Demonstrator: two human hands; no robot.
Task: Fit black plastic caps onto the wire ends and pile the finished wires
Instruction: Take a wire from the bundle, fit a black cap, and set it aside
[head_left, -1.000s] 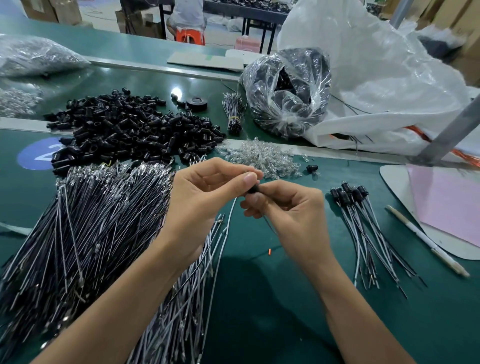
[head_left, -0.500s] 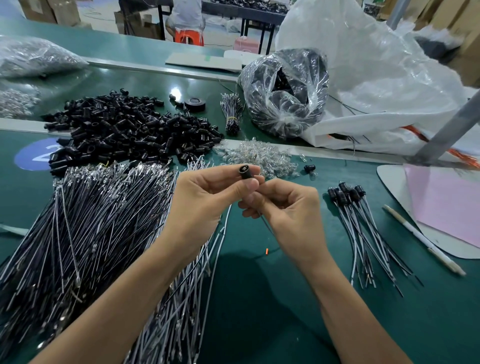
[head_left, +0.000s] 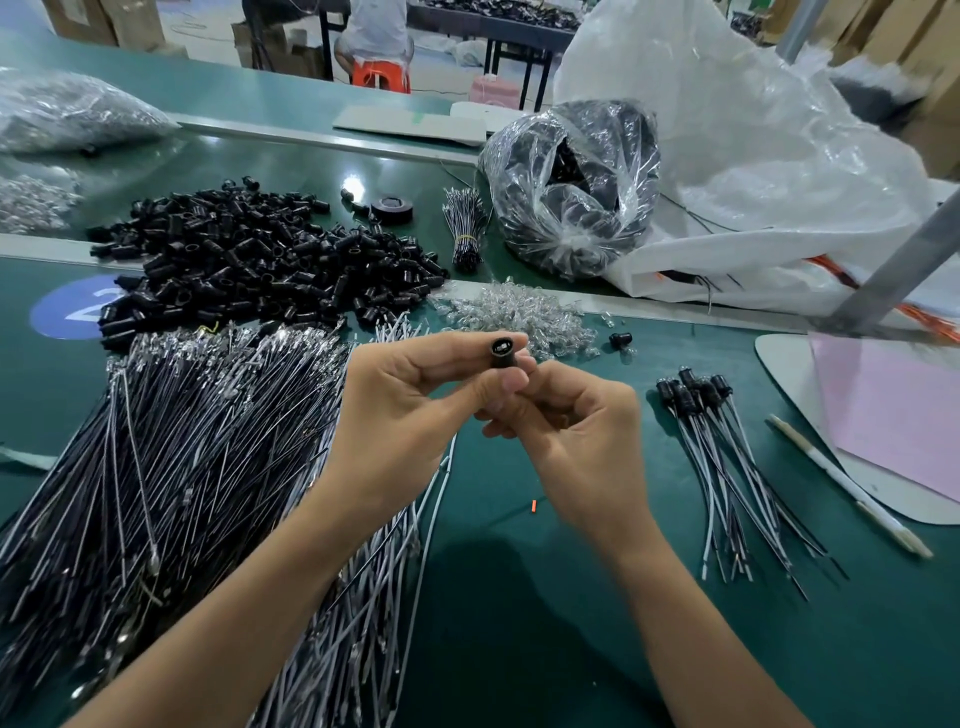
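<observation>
Now the small black plastic cap (head_left: 502, 352) has come up above the fingertips, open end showing. Both hands, left hand (head_left: 410, 410) and right hand (head_left: 571, 441), pinch it shut. It looks fitted, ready for the capped-wire pile (head_left: 727, 457).

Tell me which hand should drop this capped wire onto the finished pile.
Right. The right hand is nearer the finished pile at its side; the left hand pinches the cap.
</observation>
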